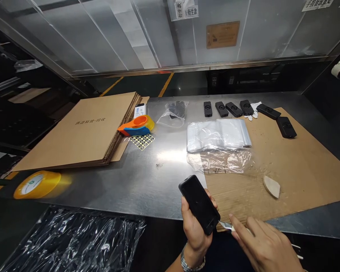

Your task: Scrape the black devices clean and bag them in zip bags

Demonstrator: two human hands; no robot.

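My left hand (194,228) is wrapped round a flat black device (198,204), held tilted over the table's near edge. My right hand (263,243) is closed on a small thin blade-like tool (226,225) whose tip meets the lower end of the black device. A row of several similar black devices (234,109) lies at the far side of the steel table (147,177). A stack of clear plastic bags (218,135) lies in the middle, partly on a brown cardboard sheet (300,170).
A stack of flat cardboard (85,130) lies at the left with an orange and blue tape dispenser (136,125), a sticker sheet (142,141) and a yellow tape roll (36,184) nearby. A bagged black item (174,112), a white glove (253,111) and a pale wedge (271,186) are also here.
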